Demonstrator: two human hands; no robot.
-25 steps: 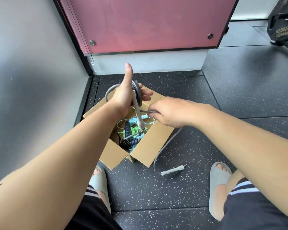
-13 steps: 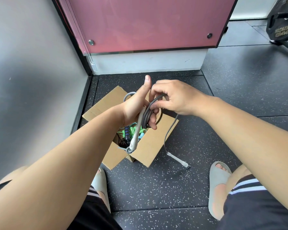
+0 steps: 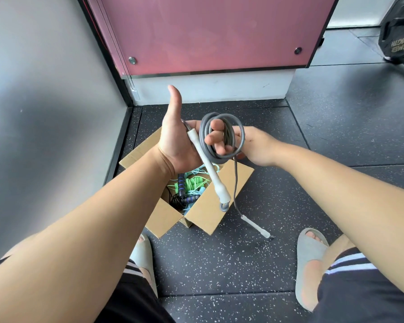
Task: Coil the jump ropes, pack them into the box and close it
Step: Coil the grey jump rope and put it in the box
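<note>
1. Nearest, two grey slippers [image 3: 309, 264] stand on the speckled black floor [image 3: 219, 264], below the hems of black shorts [image 3: 131, 297] with white stripes.
2. Between the slippers and a little farther out, the second white handle [image 3: 254, 227] of the grey jump rope [image 3: 202, 134] hangs slanted on its cord, its lower end at the floor just right of the cardboard box [image 3: 205, 213].
3. Beyond that, the box sits open on the floor, flaps spread. Inside lie a green rope [image 3: 194, 183], some light blue cord and black-and-blue handles [image 3: 181, 185].
4. Above the box, the left hand [image 3: 175, 145] is raised, thumb upright, its fingers curled through the grey coil. One white handle [image 3: 210, 169] lies across its palm and slants down over the box.
5. Just right of the coil, the right hand [image 3: 257, 145] pinches the cord where it leaves the loops; its fingertips are partly hidden behind them.
6. Farthest, a pink panel [image 3: 208, 31] rises over a white base, a grey wall [image 3: 44, 89] stands at the left and a black weight plate [image 3: 399, 38] at the top right.
</note>
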